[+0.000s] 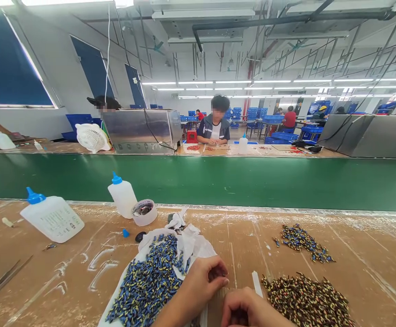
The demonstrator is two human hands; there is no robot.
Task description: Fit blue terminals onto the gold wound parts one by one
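Note:
My left hand is curled above the tabletop, thumb and fingers drawn together. Whatever it pinches, if anything, is too small to make out. Close by on the right, my right hand is also closed, its fingertips mostly hidden behind the knuckles. Left of my hands, a heap of small blue, black and yellow pieces lies on a white-lined tray, partly covered by my left forearm. To the right sits a pile of small brown and cream pieces. Beyond it lies a smaller pile of blue and yellow pieces.
Two white squeeze bottles with blue tips, one lying tilted and one standing, are at the left. A tape roll and crumpled tissue lie near the tray. Tweezers rest far left. Across the green belt sits another person.

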